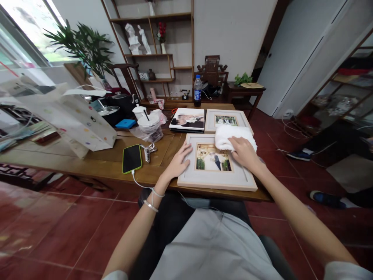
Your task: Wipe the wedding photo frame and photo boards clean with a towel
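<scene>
A picture frame (186, 180) with a pale wide border and a wedding photo lies flat at the table's front edge. My left hand (178, 161) rests on its left side, fingers apart and stretched over the border. A folded white towel (233, 133) covers the frame's upper right corner, and my right hand (244, 153) presses on it with the fingers gripping its near side. Behind it, partly hidden by the towel, lies a second picture frame (210, 121). An album (187, 119) with a photo cover sits to the left of that one.
Left of my hand are a phone (132, 158) on a white cable, a bagged drink cup (148, 123), a blue box (125, 123) and a paper bag (87, 128). A bottle (197, 91) stands at the table's back. Another person's legs (323, 142) show at right.
</scene>
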`<action>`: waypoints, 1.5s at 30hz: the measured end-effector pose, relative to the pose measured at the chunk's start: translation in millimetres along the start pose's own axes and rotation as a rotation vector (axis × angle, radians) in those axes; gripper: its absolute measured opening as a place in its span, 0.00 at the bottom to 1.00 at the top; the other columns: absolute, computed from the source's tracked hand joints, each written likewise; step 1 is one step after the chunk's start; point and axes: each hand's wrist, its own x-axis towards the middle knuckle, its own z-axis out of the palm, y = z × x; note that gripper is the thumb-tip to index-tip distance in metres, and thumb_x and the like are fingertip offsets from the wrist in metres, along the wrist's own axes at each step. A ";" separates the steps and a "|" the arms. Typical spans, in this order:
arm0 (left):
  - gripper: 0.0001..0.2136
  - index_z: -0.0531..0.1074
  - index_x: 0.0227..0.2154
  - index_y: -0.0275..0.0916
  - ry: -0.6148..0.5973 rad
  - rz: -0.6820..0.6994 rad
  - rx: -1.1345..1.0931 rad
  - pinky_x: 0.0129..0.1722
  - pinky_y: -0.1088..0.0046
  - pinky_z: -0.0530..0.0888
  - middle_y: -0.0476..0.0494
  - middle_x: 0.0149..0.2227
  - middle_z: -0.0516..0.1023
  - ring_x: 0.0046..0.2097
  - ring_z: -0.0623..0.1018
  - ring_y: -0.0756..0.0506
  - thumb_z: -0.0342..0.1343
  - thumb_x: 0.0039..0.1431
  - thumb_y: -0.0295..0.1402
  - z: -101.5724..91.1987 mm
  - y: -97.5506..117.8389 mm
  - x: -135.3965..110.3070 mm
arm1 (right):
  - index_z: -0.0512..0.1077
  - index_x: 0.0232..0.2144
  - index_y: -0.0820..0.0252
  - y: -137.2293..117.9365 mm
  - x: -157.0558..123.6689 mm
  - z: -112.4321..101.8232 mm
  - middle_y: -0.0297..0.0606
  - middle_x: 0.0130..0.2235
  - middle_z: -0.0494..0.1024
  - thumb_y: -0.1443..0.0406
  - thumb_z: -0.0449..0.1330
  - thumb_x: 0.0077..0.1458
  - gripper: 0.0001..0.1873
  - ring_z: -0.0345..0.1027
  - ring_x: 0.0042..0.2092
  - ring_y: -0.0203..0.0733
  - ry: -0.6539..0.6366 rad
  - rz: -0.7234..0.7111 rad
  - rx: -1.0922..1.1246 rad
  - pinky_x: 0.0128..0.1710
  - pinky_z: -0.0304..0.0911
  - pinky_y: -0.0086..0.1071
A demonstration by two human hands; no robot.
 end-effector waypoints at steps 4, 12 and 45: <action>0.23 0.64 0.53 0.36 -0.027 0.036 0.016 0.61 0.55 0.52 0.38 0.59 0.62 0.63 0.56 0.40 0.47 0.52 0.25 -2.0 2.4 0.4 | 0.65 0.45 0.65 -15.9 -16.3 -14.5 0.48 0.44 0.72 0.75 0.49 0.43 0.23 0.62 0.47 0.52 -0.067 -0.076 0.034 0.49 0.51 0.42; 0.20 0.64 0.53 0.39 -0.048 0.051 0.004 0.61 0.53 0.51 0.38 0.60 0.60 0.63 0.54 0.41 0.47 0.57 0.30 -0.3 -4.9 1.6 | 0.66 0.46 0.59 -71.6 -72.8 -71.8 0.44 0.44 0.73 0.74 0.50 0.42 0.26 0.65 0.44 0.49 -0.243 -0.160 0.191 0.43 0.58 0.39; 0.21 0.72 0.46 0.36 -0.030 0.032 0.040 0.59 0.55 0.59 0.40 0.52 0.71 0.59 0.64 0.40 0.46 0.48 0.22 -4.4 -1.5 15.2 | 0.63 0.53 0.64 -60.2 -73.4 -52.3 0.46 0.54 0.68 0.77 0.49 0.41 0.33 0.55 0.58 0.47 -0.170 -0.278 0.307 0.58 0.48 0.46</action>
